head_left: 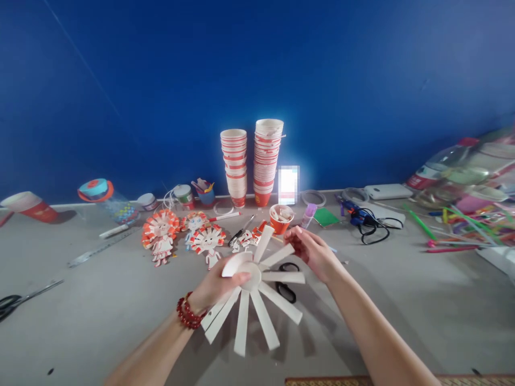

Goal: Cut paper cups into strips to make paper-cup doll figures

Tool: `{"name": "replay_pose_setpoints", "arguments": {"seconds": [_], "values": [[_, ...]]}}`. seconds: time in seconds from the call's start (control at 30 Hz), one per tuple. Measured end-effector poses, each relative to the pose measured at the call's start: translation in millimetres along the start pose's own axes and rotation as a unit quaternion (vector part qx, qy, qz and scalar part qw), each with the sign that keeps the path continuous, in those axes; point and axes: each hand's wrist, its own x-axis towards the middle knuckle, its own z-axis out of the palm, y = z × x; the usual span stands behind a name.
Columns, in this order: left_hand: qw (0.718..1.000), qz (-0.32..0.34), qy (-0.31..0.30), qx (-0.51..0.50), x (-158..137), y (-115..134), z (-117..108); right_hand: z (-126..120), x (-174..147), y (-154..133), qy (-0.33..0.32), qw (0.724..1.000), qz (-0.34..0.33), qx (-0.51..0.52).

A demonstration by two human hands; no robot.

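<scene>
My left hand [225,281] grips a white paper cup cut into long strips [251,279], its thumb pressed on the round base. Most strips fan outward like a wheel, while a wider curved piece stands up beside the thumb. My right hand [309,249] is at the tip of an upper right strip, fingers loosely bent and slightly apart; whether they touch it is hard to tell. Black-handled scissors [286,289] lie on the table, partly hidden under the strips. Behind my left hand lie paper dolls [208,244] with orange-and-white fringed heads.
Two tall stacks of paper cups [234,166] stand against the blue wall. An orange cup of scraps [281,219] sits before a bright phone [288,185]. A blue glue gun [360,214] with its cord, bottles and straws lie right; other scissors [28,300] lie left.
</scene>
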Motion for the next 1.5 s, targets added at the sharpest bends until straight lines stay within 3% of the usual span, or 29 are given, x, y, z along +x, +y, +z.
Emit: {"name": "replay_pose_setpoints", "arguments": {"seconds": [0.2,0.3,0.33,0.4,0.6,0.67,0.73,0.87,0.93,1.03,1.1,1.17,1.3,1.37,1.5], "values": [[0.980,0.008,0.170,-0.103,9,-5,0,0,-8,0,-0.047,0.972,-0.030,-0.229],[0.973,0.039,0.189,-0.125,10,-7,-3,6,-27,-2,-0.083,0.846,-0.031,-0.526],[0.972,0.051,0.188,-0.130,10,-8,-3,8,-33,-2,-0.093,0.814,-0.045,-0.572],[0.971,0.076,0.184,-0.129,10,-8,-4,12,-43,-2,-0.105,0.777,-0.042,-0.619],[0.967,0.114,0.185,-0.134,9,-6,-1,14,-53,2,-0.095,0.752,0.000,-0.652],[0.967,0.104,0.177,-0.153,7,-4,0,13,-53,5,-0.091,0.754,-0.003,-0.650],[0.972,0.078,0.128,-0.179,4,-2,0,11,-51,9,-0.082,0.768,0.001,-0.636],[0.972,0.064,0.011,-0.225,-5,0,-1,-2,-42,17,-0.041,0.818,0.016,-0.574],[0.970,0.058,0.018,-0.235,-7,-4,-1,-12,-37,20,-0.060,0.865,0.024,-0.498],[0.969,0.034,0.069,-0.234,-5,-12,-2,-21,-31,24,-0.072,0.956,0.098,-0.267],[0.968,0.025,0.094,-0.230,-3,-15,-1,-19,-31,25,-0.049,0.988,0.104,-0.105],[0.965,0.024,0.110,-0.238,-1,-16,1,-9,-35,26,-0.022,0.995,0.088,0.032],[0.948,0.050,0.099,-0.299,0,-13,5,20,-45,25,-0.026,0.971,0.085,0.224],[0.939,0.063,0.057,-0.333,-1,-12,7,34,-48,22,-0.031,0.965,0.075,0.248],[0.900,0.064,-0.038,-0.429,-4,-12,6,48,-42,12,0.029,0.978,0.052,0.200]]}}
